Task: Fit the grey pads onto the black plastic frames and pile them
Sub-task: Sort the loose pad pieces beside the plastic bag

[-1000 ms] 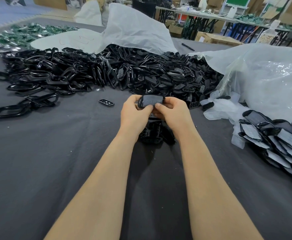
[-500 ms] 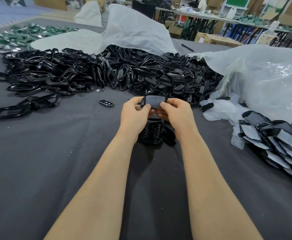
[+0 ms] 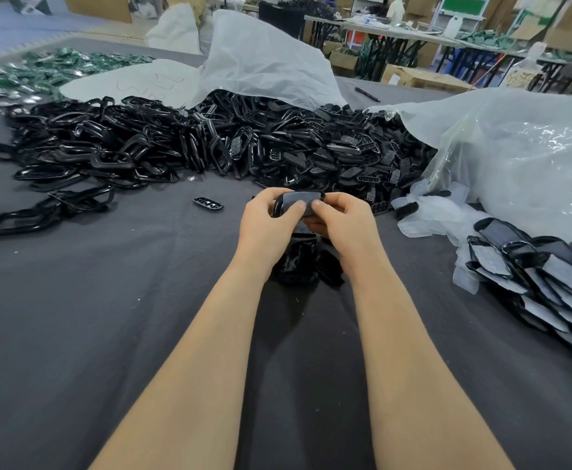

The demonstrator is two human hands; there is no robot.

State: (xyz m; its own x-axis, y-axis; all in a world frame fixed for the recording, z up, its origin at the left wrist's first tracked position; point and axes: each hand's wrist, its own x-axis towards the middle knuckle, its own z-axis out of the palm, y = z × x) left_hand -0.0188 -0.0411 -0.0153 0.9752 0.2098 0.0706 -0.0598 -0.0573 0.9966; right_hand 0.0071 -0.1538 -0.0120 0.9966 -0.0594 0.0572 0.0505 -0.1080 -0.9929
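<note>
Now both hands hold one piece between them, just above the dark grey cloth worktop (image 3: 108, 317): a small oval black plastic frame (image 3: 278, 207) with a thin grey pad (image 3: 299, 200) on its upper face. The left hand (image 3: 264, 228) grips the left end and the right hand (image 3: 343, 223) grips the right end. Their fingers (image 3: 311, 227) are curled under the piece and both thumbs press on the pad.

I judge the frame to be light and stiff, with a glossy rim that can slip. The pad looks soft and easy to bend or crease. It seems best to take the frame by its two short ends, supported from below, and to press the pad flat with the thumbs. Much force is probably not needed.

As for the count, one frame and one pad are in the hands. Directly under the hands lies a small dark pile of black parts (image 3: 298, 266); how many, I cannot tell. One single black slotted insert (image 3: 208, 203) lies alone on the worktop, to the left of the hands. The big heap of loose black frames (image 3: 210, 147) behind holds far too many to count. At the right, a slanted pile of fitted pieces with pale pads (image 3: 532, 273) holds well over a dozen.
</note>
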